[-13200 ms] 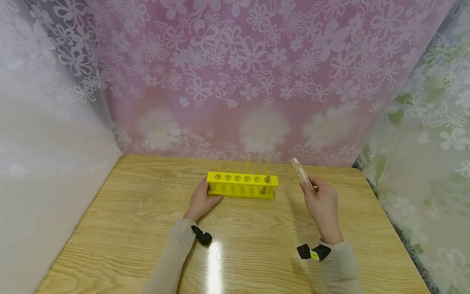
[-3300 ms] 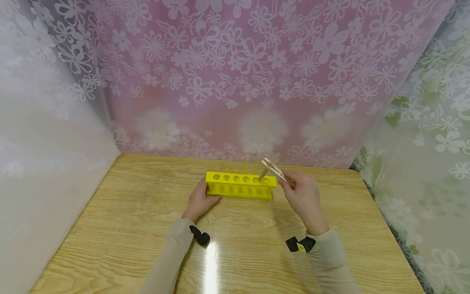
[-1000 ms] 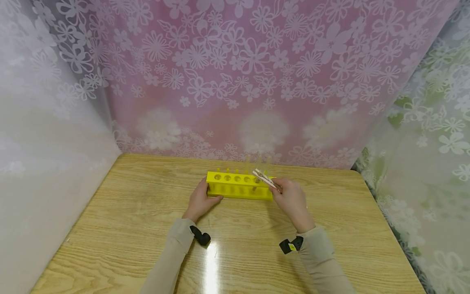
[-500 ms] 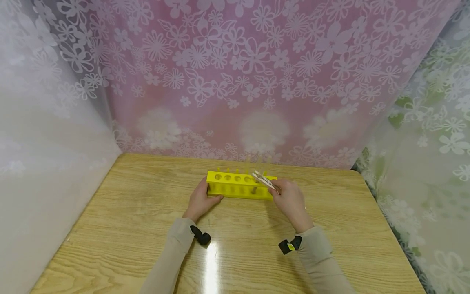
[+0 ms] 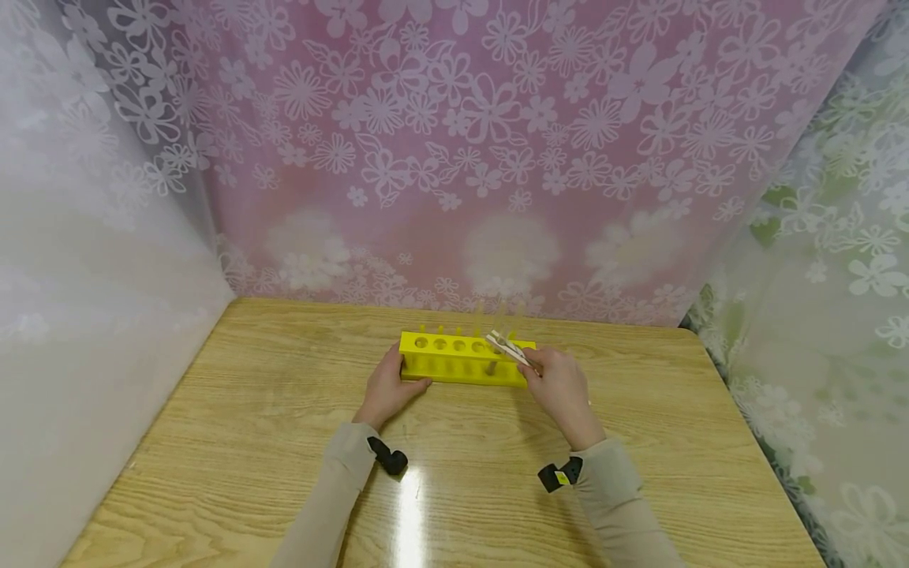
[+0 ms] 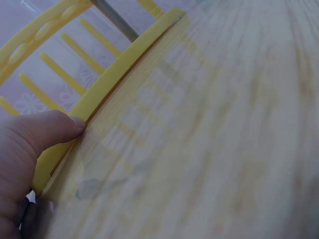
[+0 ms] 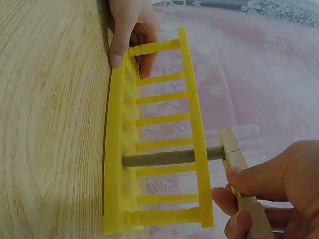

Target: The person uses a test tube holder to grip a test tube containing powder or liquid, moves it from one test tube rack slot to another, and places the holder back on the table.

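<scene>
A yellow test tube rack [image 5: 461, 356] stands on the table. My left hand [image 5: 387, 386] grips its left end; the left wrist view has the thumb [image 6: 47, 128] on the front of the base. My right hand [image 5: 561, 390] pinches a wooden test tube clamp [image 5: 508, 348] over the rack's right part. In the right wrist view, the clamp's jaws are around the upper part of a test tube [image 7: 164, 158] with grey-brown contents. That tube passes through the second hole from the right, its lower end at the rack's base. The clamp and right hand cover the rightmost holes in the head view.
Faint clear tubes [image 7: 246, 131] rise along the rack's back row, behind the clamp. The wood-grain table [image 5: 284, 442] extends around the rack. A pink flowered curtain [image 5: 398, 158] hangs behind, with pale curtains at both sides.
The filled tube stood in the rightmost hole at first, then was lifted and tilted in the clamp, and now sits one hole further left. Over the last second my hands have barely moved.
</scene>
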`<state>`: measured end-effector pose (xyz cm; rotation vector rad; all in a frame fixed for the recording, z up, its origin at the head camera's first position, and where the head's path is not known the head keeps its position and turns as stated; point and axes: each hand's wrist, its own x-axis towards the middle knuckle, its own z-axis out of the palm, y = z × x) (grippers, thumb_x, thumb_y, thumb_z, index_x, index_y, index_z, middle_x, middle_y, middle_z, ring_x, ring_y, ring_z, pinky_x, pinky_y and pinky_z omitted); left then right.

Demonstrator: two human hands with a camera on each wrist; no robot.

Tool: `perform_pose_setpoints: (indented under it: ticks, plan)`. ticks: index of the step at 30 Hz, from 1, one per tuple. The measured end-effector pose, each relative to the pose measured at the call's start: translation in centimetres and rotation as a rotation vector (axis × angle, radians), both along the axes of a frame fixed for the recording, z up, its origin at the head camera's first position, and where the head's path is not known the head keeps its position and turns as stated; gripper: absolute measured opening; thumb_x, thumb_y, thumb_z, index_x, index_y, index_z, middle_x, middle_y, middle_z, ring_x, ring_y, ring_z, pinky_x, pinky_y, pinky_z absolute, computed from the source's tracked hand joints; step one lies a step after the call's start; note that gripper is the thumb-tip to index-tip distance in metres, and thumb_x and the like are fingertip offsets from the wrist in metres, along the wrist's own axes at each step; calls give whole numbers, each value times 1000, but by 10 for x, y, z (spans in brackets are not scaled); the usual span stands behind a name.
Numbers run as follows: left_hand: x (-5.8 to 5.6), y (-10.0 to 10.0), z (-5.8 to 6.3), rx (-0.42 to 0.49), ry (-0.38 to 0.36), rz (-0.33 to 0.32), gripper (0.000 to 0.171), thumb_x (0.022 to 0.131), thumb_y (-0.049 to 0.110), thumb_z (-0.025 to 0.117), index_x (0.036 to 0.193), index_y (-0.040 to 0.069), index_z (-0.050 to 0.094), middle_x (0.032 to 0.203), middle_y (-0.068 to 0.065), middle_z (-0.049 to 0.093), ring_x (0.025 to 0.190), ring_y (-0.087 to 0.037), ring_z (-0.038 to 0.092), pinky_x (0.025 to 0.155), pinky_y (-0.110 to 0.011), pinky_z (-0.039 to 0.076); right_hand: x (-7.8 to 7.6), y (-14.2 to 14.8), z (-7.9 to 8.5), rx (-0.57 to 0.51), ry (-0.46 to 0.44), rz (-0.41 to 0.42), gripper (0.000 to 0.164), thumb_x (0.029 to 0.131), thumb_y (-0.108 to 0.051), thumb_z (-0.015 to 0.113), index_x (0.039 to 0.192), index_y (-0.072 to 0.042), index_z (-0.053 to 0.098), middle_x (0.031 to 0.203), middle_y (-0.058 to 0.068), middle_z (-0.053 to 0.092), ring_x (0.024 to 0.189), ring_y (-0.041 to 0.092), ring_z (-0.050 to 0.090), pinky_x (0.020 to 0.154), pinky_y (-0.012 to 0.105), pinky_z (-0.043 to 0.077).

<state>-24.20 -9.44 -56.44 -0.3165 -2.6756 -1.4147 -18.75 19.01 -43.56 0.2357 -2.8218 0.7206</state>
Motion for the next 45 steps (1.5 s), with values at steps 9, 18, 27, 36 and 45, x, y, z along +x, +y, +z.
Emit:
perform_pose_setpoints:
  ticks: [9,18,27,36,45]
  plan:
    - [-1,0,0,5,-9,2,82,80,32,84,148,15,41,133,-8,56,121,-26,54,104,-48,42,-1,0,-1,-10,-3,3,28,88,-12,76,115,-4,74,96,15,72,67,23,62,49,31,44]
    - [0,0,0,6,-9,4,84,79,29,84,149,13,40,134,-9,55,122,-26,54,104,-48,42,-1,-2,-3,-30,27,-7,27,87,-11,77,113,-4,76,84,11,70,56,17,51,46,30,38]
    - [-1,0,1,-2,-20,2,83,80,31,84,148,16,41,134,-8,55,122,-25,54,105,-47,41,0,-2,-4,-34,10,-10,29,89,-12,75,117,-3,74,85,12,68,54,17,46,46,30,36]
    - [-1,0,0,-3,-14,-2,82,79,30,85,148,16,41,134,-7,55,123,-24,53,105,-47,41,0,-2,-6,-33,40,-5,29,87,-12,77,115,-3,74,79,9,66,52,16,43,46,29,34]
    - [-1,0,0,3,-9,0,82,79,29,85,147,14,42,132,-8,56,122,-25,54,104,-48,42,-1,0,-9,-61,57,15,29,86,-9,77,114,-2,74,77,9,65,51,15,42,46,29,34]
